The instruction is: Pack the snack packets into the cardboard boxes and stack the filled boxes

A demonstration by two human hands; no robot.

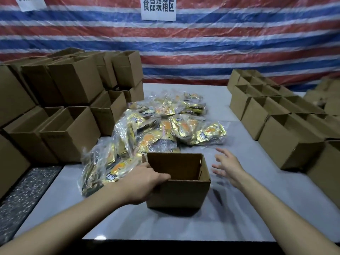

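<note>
- The left hand (pixel 145 181) grips the open box (pixel 180 192) at its 9 o'clock wall, curled over the rim.
- The right hand (pixel 228 165) hovers at the box's 2 o'clock, fingers spread, holding nothing and clear of the cardboard.
- The box stands upright on the table (pixel 239 214).
- Snack packets (pixel 156 126) lie heaped from 10 to 12 o'clock of it.
- Stacked boxes (pixel 64 92) stand at 9 o'clock, more boxes (pixel 276 116) at 2 o'clock.
</note>
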